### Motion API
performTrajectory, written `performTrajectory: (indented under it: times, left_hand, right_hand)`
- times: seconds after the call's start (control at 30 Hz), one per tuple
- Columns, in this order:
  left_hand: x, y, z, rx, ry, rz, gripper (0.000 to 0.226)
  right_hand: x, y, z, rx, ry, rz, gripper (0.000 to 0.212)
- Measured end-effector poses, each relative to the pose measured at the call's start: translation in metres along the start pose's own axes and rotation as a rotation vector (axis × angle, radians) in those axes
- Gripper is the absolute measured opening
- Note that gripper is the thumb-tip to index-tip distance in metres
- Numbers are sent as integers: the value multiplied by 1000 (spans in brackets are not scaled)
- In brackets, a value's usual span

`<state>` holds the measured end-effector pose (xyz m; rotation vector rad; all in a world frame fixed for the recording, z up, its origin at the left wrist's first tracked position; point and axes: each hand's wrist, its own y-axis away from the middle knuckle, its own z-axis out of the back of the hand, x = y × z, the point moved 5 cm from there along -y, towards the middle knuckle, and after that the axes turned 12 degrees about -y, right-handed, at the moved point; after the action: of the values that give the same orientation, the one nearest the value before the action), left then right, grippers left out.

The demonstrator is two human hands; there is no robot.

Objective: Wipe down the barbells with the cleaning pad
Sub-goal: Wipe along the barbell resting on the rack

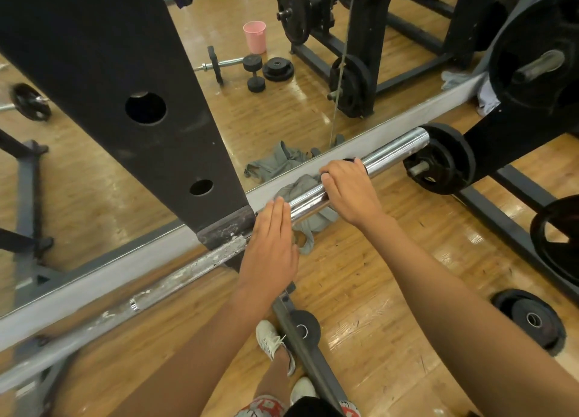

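- Standing on the wood floor [376, 291] in white shoes [269, 338].
- The left hand [269, 253] lies flat on the barbell [391, 153], fingers straight, holding nothing.
- The right hand [347, 191] curls over the shiny bar end, pressing a dark cleaning pad [351, 161].
- A grey cloth [310, 225] lies under the bar by the mirror [266, 109].

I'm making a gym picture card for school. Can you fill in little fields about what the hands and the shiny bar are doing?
place: gym with a wooden plank floor, beside a wall mirror
bar: shiny chrome barbell sleeve on a dark rack
right hand: curled over the bar, pressing a dark cleaning pad that only peeks out past the fingers
left hand: flat, fingers straight, resting against the bar near the rack post
under the bar: crumpled grey cloth on the floor
nearby: round black weight plate lying flat on the floor
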<state>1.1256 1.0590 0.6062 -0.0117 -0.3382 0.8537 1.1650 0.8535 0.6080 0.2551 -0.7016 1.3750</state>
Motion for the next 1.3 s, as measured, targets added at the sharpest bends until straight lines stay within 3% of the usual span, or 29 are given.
performTrajectory:
  times: [0.13,0.37,0.5,0.63,0.7,0.83,0.93,1.1,1.3]
  left_hand:
    - [0,-1,3,-18,74,20,76]
    - [14,18,-12,-92,110,68,78]
    - [13,16,-17,-110,134,50,73]
    - [15,17,-19,-104,147,69,88]
    - [14,17,-19,-104,168,65,89]
    - [14,17,-16,-131,173,95,85]
    - [14,18,-17,-141,164,93,84]
    - [15,18,-21,-129,153,111,93]
    - [14,19,-19,-132,133,88,87]
  right_hand:
    - [17,16,-15,-60,-14,23,36]
    - [1,21,0,156,27,265,38]
    - [14,21,-7,51,-7,115,44]
    - [34,25,-23,186,26,233,43]
    - [29,15,-17,197,33,207,44]
    - [27,4,-11,18,37,-2,54]
    - [48,22,-31,27,37,72,48]
    - [38,19,-23,200,25,235,36]
    - [43,25,-31,43,11,66,49]
